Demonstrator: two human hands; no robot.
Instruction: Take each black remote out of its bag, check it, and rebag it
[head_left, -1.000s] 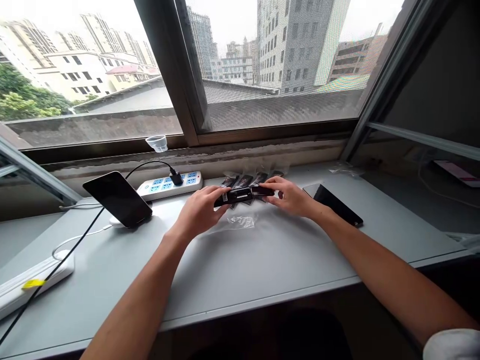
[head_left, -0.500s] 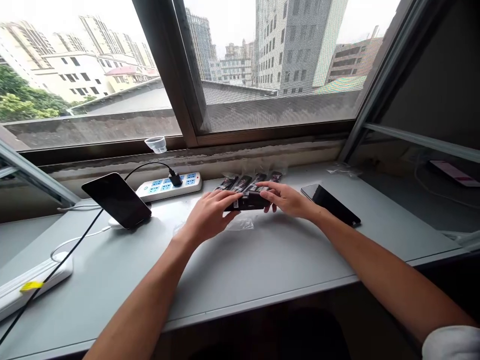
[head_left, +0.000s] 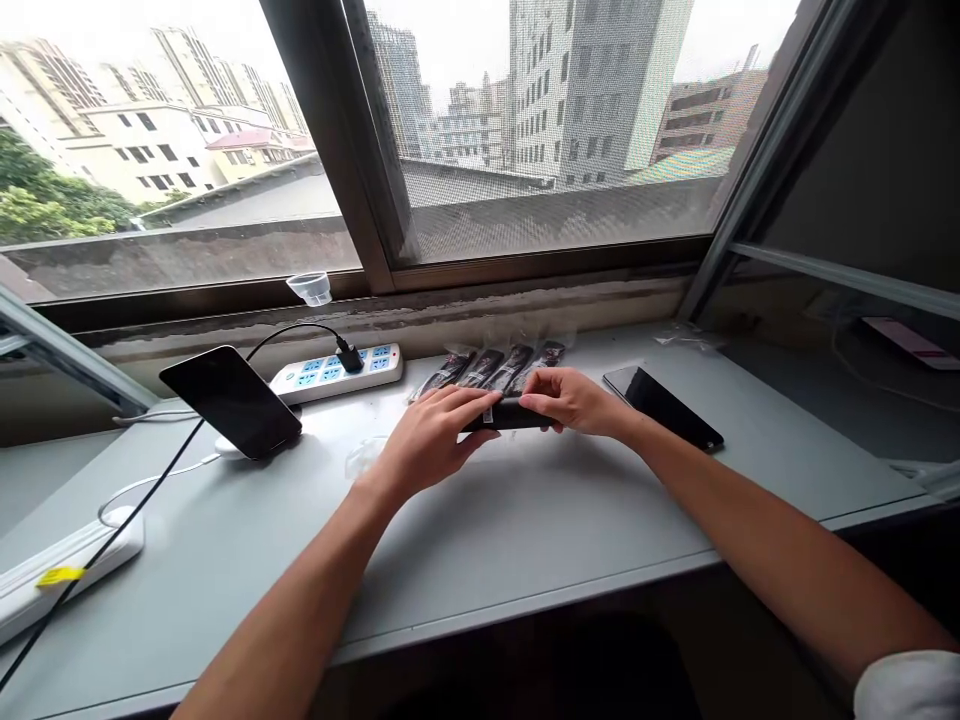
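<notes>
Slim black object (head_left: 517, 414), one: held above the worktop (head_left: 540, 540), near side of the bagged black items (head_left: 516, 364). Left hand (head_left: 435, 432) grips its left end; right hand (head_left: 574, 400) pinches its right end. Risk, judged: slip onto worktop, should the right hand's shallow pinch fail. Change, against one second earlier: hands closer together; pale-edged slot no longer showing.
</notes>
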